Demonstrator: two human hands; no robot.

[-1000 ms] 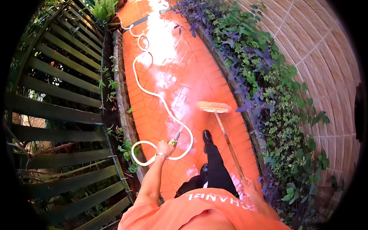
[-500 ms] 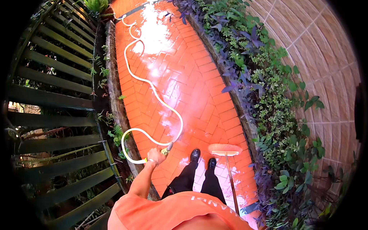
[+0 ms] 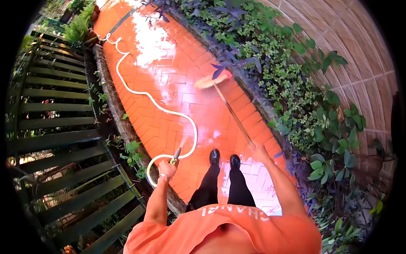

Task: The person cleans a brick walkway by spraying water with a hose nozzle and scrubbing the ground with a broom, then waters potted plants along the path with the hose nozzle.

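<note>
My left hand is closed round a hose nozzle, low on the left of the view. A fine spray leaves its tip toward the wet orange paving. From the nozzle the pale hose loops round and snakes up the path. On the other side, my right hand grips the wooden handle of a broom. The broom's wide head rests against the path ahead, near the right-hand border, its far end partly behind purple leaves. The bristles are slightly blurred.
A dark slatted wooden fence and low kerb line the left. Along the right runs a planted bed beside a tiled wall. Potted ferns stand at the far left. My black boots stand on the shiny paving.
My right hand has come into view on the broom handle, and the broom head has moved forward and left. Spray now shows at the nozzle. The view has turned, shifting the path leftward.
</note>
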